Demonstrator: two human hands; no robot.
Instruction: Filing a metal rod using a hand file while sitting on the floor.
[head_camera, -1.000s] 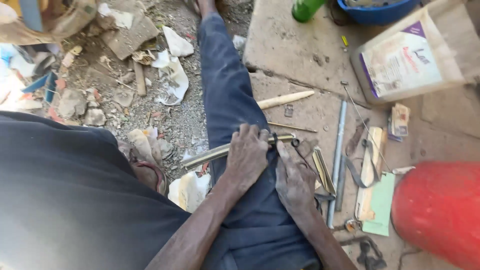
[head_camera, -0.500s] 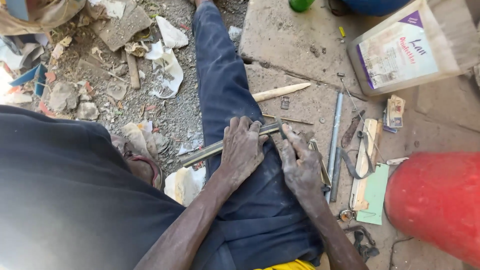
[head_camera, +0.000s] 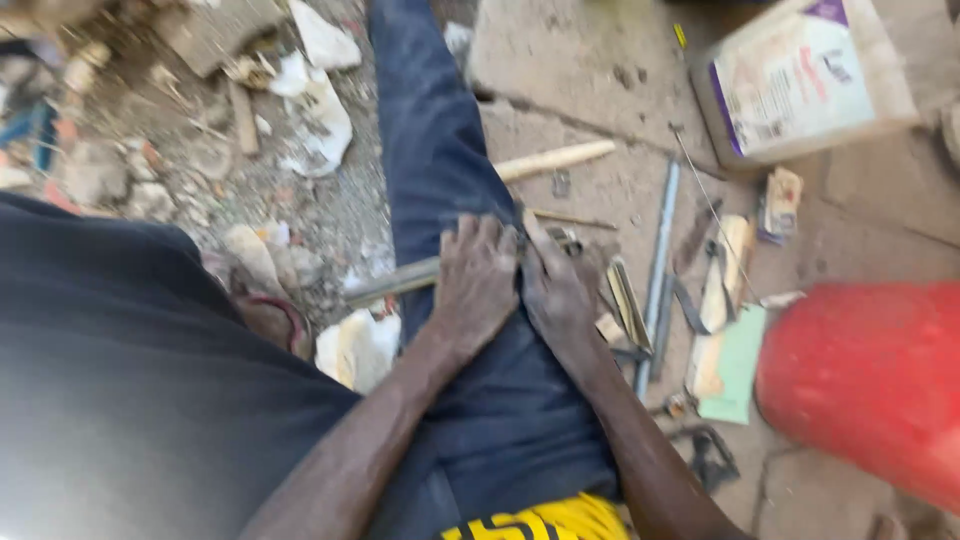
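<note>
I sit with one leg in dark blue trousers (head_camera: 440, 170) stretched out over the ground. A long thin metal strip (head_camera: 395, 282) lies across my thigh. My left hand (head_camera: 478, 285) presses down on it, fingers curled over it. My right hand (head_camera: 560, 290) sits right beside the left, touching it, and grips the strip's right end near a small metal piece (head_camera: 566, 240). The frame is blurred, so the exact grip is hard to make out.
A red cylinder (head_camera: 865, 385) stands at the right. A cardboard box (head_camera: 800, 80) lies at the upper right. A grey metal rod (head_camera: 660, 270), a wooden stick (head_camera: 555, 160), flat metal strips (head_camera: 628, 300) and a green card (head_camera: 735, 365) lie on the concrete. Rubble and paper scraps (head_camera: 325, 120) cover the left.
Both hands stay on the strip over my thigh and have drawn closer together. The view has shifted and blurred.
</note>
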